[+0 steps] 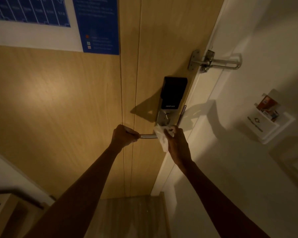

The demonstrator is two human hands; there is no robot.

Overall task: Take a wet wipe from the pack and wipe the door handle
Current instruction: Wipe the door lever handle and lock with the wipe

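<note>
Now wiping the lever at its pivot end.

Fingers of the right hand (pixel 176 143) are curled round the bunched wet wipe (pixel 162 138) and press it against the door handle (pixel 148 136) where the lever meets its plate. A loose tail of wipe hangs below the handle. The left hand (pixel 124 136) is closed round the handle's free end, steadying it, with bare metal showing between the two hands. Just above the handle sits the black smart lock (pixel 173 93), and higher up, at the edge of the door (pixel 58 100), a guard latch (pixel 213 61). The pack is out of view. The likely risks are the left hand bearing down so the lever dips under the wipe, the dangling tail slipping free of the pinch, or moisture reaching the lock above the handle.
</note>
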